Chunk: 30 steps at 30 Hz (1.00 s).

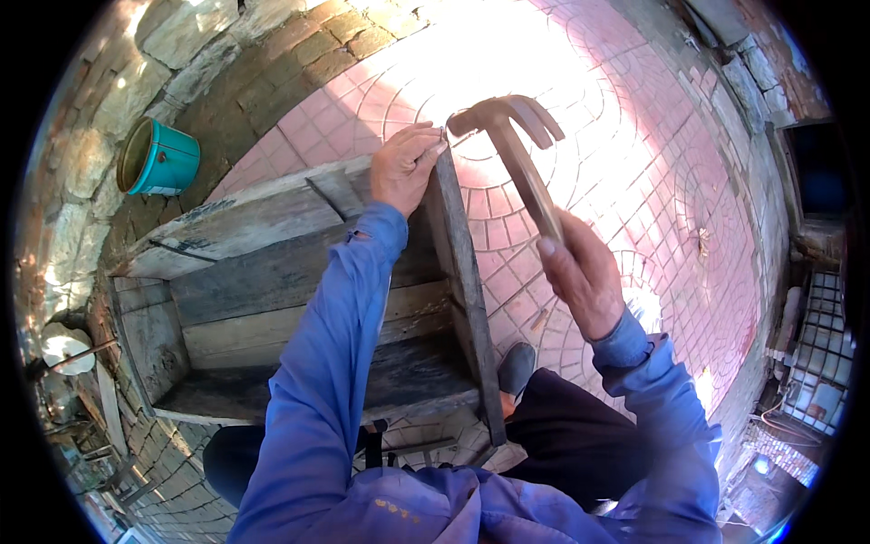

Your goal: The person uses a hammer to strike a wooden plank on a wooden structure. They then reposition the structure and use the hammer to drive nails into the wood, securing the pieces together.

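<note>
A weathered wooden box [227,308] with dark, stained boards lies before me, open side up. My left hand [408,163] is at its upper right corner, fingers pinched on what looks like a nail [441,134] at the end of the right board [458,254]. My right hand [580,276] grips the wooden handle of a claw hammer [521,168]. The hammer's head is raised just right of my left fingertips, with its claw pointing right.
A teal bucket [168,163] stands by a stone wall [86,154] at the upper left. Pink paving [652,190] surrounds the box's right side, where my shoe [515,367] shows. A white round object [68,349] and scrap wood lie at left; a wire mesh [820,344] is at right.
</note>
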Tool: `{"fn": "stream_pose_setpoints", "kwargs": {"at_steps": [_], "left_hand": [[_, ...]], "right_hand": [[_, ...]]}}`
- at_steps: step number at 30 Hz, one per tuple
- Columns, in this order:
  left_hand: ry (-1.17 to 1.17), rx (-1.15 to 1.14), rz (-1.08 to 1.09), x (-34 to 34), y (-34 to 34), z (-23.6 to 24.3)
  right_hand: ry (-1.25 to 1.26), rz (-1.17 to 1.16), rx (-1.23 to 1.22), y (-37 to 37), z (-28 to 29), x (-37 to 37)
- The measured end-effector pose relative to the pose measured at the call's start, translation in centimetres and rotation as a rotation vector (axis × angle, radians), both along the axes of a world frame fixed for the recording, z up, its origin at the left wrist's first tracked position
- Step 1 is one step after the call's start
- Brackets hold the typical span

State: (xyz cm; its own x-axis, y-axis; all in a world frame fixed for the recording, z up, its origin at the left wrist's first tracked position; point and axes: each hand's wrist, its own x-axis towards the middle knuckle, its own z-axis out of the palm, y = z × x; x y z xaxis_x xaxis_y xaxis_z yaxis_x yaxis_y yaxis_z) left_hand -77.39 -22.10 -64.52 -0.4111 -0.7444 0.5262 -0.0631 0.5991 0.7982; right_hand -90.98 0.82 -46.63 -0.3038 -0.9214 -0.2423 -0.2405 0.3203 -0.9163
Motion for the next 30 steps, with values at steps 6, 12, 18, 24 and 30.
{"fn": "stream_pose_setpoints", "kwargs": {"at_steps": [6,12,18,24,30], "left_hand": [[-0.006,-0.026,0.001,0.1,0.0,0.0],[-0.021,-0.025,-0.020,0.3,0.0,0.5],[0.006,-0.057,-0.003,0.3,-0.3,-0.2],[-0.074,-0.002,0.019,0.7,0.8,1.1],[-0.454,0.360,0.434,-0.5,11.2,3.6]], "right_hand": [[0.327,0.089,-0.090,-2.6,0.9,0.1],[0.344,0.138,0.139,-3.6,-0.8,0.2],[0.447,0.073,-0.171,-3.2,-2.2,0.6],[0.235,0.041,0.037,-2.3,-0.4,1.0],[-0.028,-0.207,0.031,1.2,2.4,1.8]]}}
